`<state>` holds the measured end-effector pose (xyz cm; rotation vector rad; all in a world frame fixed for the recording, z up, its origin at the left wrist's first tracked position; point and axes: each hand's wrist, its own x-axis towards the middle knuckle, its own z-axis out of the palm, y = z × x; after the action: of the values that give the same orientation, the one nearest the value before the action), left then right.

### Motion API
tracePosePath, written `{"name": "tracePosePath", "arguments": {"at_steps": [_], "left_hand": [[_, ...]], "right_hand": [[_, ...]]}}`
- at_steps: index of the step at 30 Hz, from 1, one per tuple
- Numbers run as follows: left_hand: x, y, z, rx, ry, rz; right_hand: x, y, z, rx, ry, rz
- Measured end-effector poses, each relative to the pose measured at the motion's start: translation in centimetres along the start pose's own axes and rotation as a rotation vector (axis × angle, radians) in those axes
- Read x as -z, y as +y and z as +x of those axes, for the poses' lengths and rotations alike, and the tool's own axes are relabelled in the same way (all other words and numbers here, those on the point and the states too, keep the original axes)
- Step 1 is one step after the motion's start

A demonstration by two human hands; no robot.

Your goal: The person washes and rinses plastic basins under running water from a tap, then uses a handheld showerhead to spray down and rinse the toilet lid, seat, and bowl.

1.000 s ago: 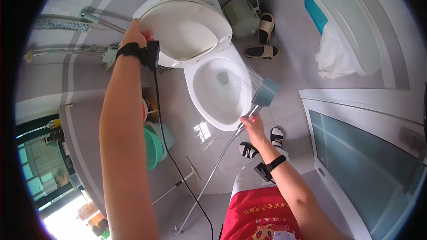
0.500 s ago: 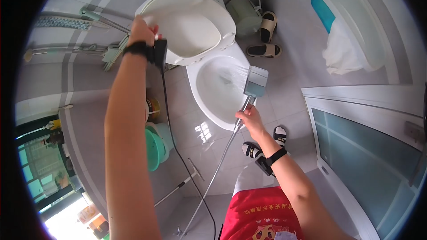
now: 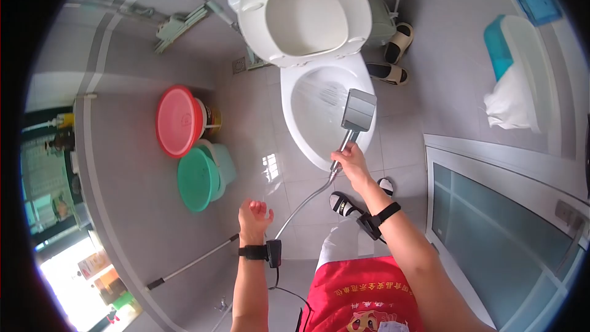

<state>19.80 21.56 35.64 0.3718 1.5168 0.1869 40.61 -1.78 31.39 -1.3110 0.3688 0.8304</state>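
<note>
My right hand [image 3: 351, 163] is closed round the handle of a silver-grey shower head [image 3: 359, 110]. Water sprays from it to the left into the toilet bowl [image 3: 307, 132]. From the handle, a metal hose [image 3: 299, 206] curves down toward the lower left. Behind the bowl, the toilet seat [image 3: 255, 24] stands raised against the lid. My left hand [image 3: 254, 218] is in the air left of the hose, its fingers curled with nothing visible in them. Both wrists wear black straps with small devices.
Red [image 3: 177, 121] and green basins [image 3: 195, 179] stand at the left wall beside a bucket. A pole [image 3: 193, 262] lies at lower left. Slippers [image 3: 399, 43] and a bin [image 3: 381, 19] are right of the toilet. A frosted door [image 3: 491, 233] is at right; tissue holder [image 3: 522, 74] above.
My left hand has let go of the toilet seat's edge and drawn back toward me. The seat now leans against the lid. My right hand keeps spraying into the bowl; the view has shifted.
</note>
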Motion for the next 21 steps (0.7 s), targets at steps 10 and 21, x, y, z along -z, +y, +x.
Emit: {"name": "tracePosePath", "arguments": {"at_steps": [10, 21], "left_hand": [[4.6, -1.8, -2.5, -0.102, -0.074, -0.067], [3.7, -7.7, -6.1, -0.097, -0.11, -0.155]], "right_hand": [[-0.4, 4.8, -3.0, -0.085, -0.062, -0.133], [1.8, 9.2, -6.9, -0.161, -0.078, -0.116]]}}
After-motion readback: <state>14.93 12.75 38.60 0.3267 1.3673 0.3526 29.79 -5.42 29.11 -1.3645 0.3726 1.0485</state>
